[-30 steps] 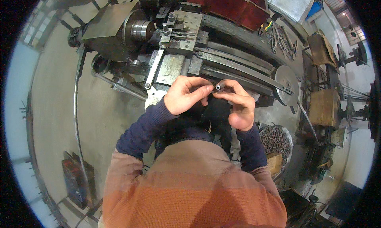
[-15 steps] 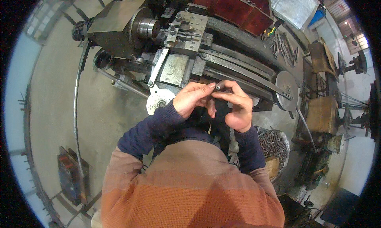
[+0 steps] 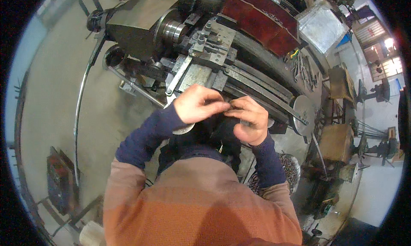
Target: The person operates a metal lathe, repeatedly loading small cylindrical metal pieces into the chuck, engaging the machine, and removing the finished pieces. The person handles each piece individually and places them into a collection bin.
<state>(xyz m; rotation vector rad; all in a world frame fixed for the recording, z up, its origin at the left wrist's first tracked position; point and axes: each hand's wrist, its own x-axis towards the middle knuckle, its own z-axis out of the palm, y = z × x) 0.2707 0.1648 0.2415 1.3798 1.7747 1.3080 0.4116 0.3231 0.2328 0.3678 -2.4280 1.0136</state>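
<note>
My left hand (image 3: pixel 198 103) and my right hand (image 3: pixel 250 118) meet in front of my chest, fingertips pinched together on a small dark metal part (image 3: pixel 227 108) that is mostly hidden between them. Both hands hover over the front of a large grey metal lathe (image 3: pixel 201 44). Its chuck (image 3: pixel 173 31) and tool post (image 3: pixel 212 40) lie just beyond my hands. A pale round handwheel (image 3: pixel 183 128) peeks out under my left wrist.
A round disc wheel (image 3: pixel 303 114) sits at the lathe's right end. A bin of dark metal chips (image 3: pixel 286 171) stands by my right elbow. Wooden stools (image 3: pixel 337 139) and tools fill the right side. A red box (image 3: pixel 60 179) rests on the concrete floor at left.
My hands have closed tighter around the small part, which now shows less. The view has shifted so the lathe sits higher and closer.
</note>
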